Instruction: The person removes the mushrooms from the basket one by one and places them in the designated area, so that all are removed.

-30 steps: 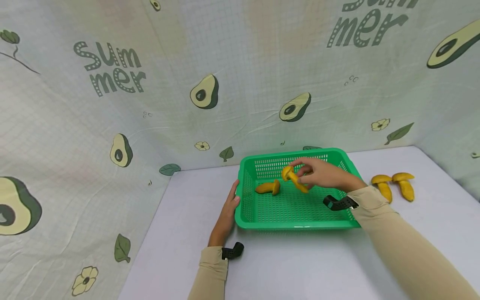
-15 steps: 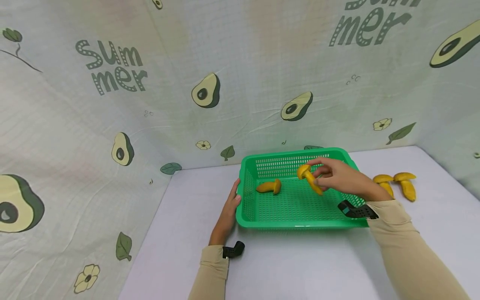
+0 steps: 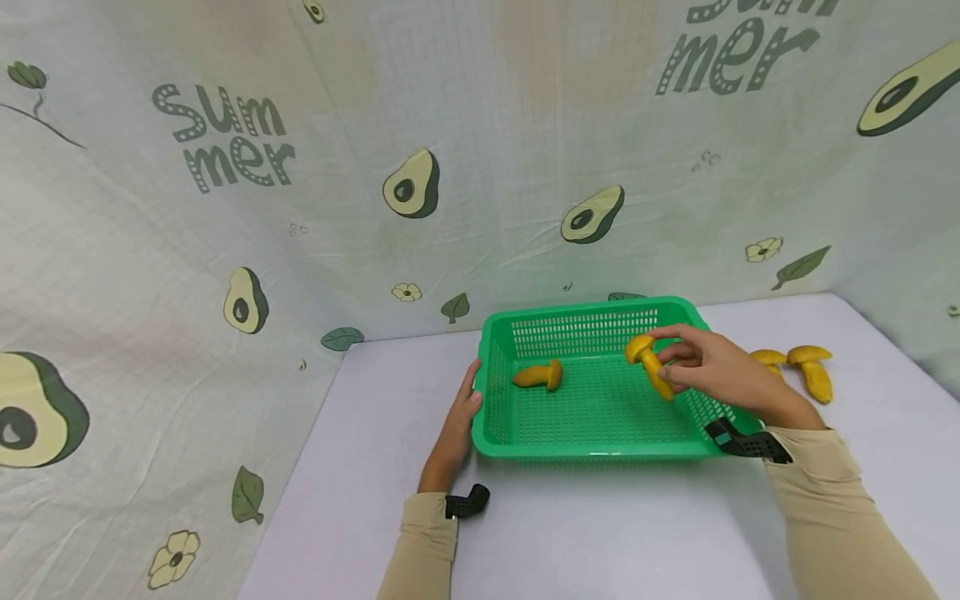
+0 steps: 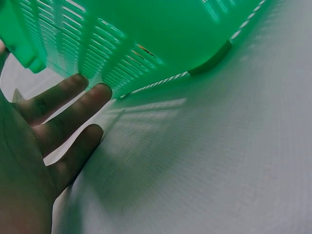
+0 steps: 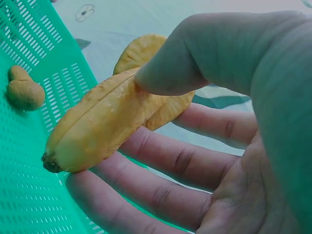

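A yellow mushroom [image 3: 649, 363] is pinched between the thumb and fingers of my right hand [image 3: 708, 367], held over the right part of a green plastic basket [image 3: 592, 450]. The right wrist view shows its thick stem [image 5: 92, 126] close up, with a dark tip, and the cap partly behind my thumb. A second mushroom [image 3: 537, 375] lies on its side on the basket floor at the left. My left hand [image 3: 456, 423] rests against the basket's left side; in the left wrist view its straight fingers [image 4: 73, 112] touch the slotted wall from outside.
To the right of the basket, two more yellow mushrooms lie on the white table: one [image 3: 810, 372] fully visible, the other [image 3: 768, 358] partly hidden by my right hand. A printed cloth [image 3: 495, 167] with avocados hangs behind the table.
My right hand has moved to the right across the basket, carrying the pinched mushroom from near its middle toward its right side. The left hand and the basket have stayed put.
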The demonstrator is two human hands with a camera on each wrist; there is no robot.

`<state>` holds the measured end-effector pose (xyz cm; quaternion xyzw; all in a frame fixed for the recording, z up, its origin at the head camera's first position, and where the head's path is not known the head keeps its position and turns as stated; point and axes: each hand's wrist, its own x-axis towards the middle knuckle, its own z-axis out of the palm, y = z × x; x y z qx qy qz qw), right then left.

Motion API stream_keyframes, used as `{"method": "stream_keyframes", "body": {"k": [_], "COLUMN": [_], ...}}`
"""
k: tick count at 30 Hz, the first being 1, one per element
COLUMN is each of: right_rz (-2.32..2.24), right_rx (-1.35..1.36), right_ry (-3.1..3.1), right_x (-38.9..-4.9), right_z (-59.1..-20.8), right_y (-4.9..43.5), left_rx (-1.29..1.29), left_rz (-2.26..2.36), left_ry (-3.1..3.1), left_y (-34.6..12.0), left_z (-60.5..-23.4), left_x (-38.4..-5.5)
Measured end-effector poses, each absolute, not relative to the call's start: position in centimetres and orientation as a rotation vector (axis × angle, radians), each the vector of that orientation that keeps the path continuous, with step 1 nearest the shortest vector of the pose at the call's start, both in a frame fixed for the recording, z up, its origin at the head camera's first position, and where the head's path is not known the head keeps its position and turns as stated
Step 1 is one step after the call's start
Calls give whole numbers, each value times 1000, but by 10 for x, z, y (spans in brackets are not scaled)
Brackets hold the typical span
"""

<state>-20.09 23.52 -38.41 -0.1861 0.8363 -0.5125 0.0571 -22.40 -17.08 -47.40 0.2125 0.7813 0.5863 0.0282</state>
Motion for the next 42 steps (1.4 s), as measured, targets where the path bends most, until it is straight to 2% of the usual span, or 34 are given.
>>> {"method": "stream_keyframes", "body": {"k": [7,34,42], "right_rz": [-1566,-1881,-1803], "right_rx": [-497,-469,-410], "right_ry": [2596,2611,2681], "right_x": [-193,-174,-171], "right_z": [-388,-400,-400], "right_y": [240,262,275], "left_rx": [636,647,663], "left_rz": [1806,1792,1785], "left_ry": [2407,2416,2410], "left_y": [-169,-169,-169], "left_z": [-459,-462,-462], "left_x": [-216,-215,-216]}}
